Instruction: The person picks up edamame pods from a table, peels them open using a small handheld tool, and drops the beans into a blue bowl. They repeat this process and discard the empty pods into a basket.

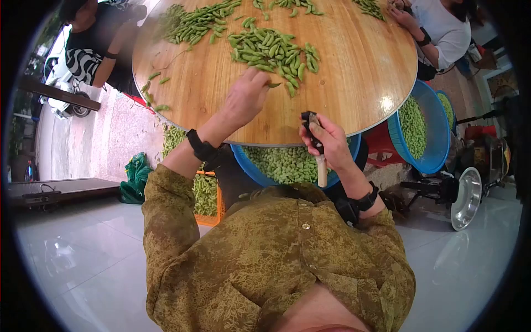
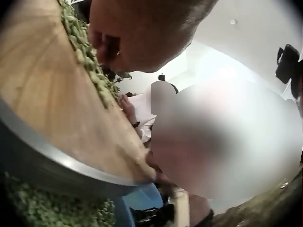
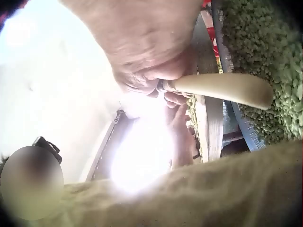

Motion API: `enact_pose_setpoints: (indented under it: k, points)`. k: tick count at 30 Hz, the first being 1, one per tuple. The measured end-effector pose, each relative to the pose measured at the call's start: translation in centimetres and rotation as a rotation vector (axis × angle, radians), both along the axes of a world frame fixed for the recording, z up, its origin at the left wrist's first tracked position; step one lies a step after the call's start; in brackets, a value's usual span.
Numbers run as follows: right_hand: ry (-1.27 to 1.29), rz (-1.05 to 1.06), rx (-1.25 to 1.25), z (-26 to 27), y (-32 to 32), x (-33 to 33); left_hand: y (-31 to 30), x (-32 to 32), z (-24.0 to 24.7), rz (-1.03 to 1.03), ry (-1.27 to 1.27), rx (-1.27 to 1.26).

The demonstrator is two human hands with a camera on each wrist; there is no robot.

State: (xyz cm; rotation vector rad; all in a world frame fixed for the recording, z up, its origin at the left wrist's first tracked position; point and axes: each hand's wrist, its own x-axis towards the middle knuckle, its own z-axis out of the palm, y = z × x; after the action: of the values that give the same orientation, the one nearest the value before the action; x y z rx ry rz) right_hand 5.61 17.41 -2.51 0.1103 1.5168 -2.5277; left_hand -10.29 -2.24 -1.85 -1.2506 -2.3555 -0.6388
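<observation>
At the near edge of a pile of green bean pods [image 1: 268, 47], my left hand [image 1: 246, 97] pinches a single pod [image 1: 274, 85], whose tip sticks out past the fingers. In the left wrist view this hand [image 2: 147, 33] is raised over the round wooden table [image 1: 354, 77]. My right hand [image 1: 333, 145] grips a tool with a pale handle [image 1: 322, 171] and a dark upper end, beside the table's near edge. The right wrist view shows the handle [image 3: 222, 87] jutting from the curled fingers; its working end is hidden there.
Below the table edge, a blue basin [image 1: 241, 159] holds shelled beans [image 1: 285, 164]. Another blue basin [image 1: 437, 152] stands at right, near a metal bowl [image 1: 467, 200]. An orange crate [image 1: 220, 207] of pods is at lower left. Two people sit across the table beside more pods [image 1: 193, 25].
</observation>
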Motion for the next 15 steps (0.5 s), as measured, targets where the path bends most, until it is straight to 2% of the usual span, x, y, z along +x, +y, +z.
enact_pose_setpoints:
  k: [2,3,5,7,15]
  points:
    - [-0.004,-0.013,-0.059,0.3,-0.4,-0.3,0.6,2.1,2.2,-0.081,-0.9,0.339]
    - [-0.003,-0.021,-0.114,0.7,-0.6,-0.3,0.7,3.0,2.7,-0.081,-0.911,0.334]
    - [-0.005,-0.013,-0.154,1.1,-1.0,-0.4,0.9,4.8,3.2,-0.184,-1.474,0.54]
    - [0.012,0.044,-0.294,1.4,-1.3,-0.1,1.2,6.1,2.6,-0.219,-1.576,0.599]
    - [0.042,0.086,-0.268,1.4,-1.3,1.0,1.2,7.7,1.7,-0.211,-1.522,0.681]
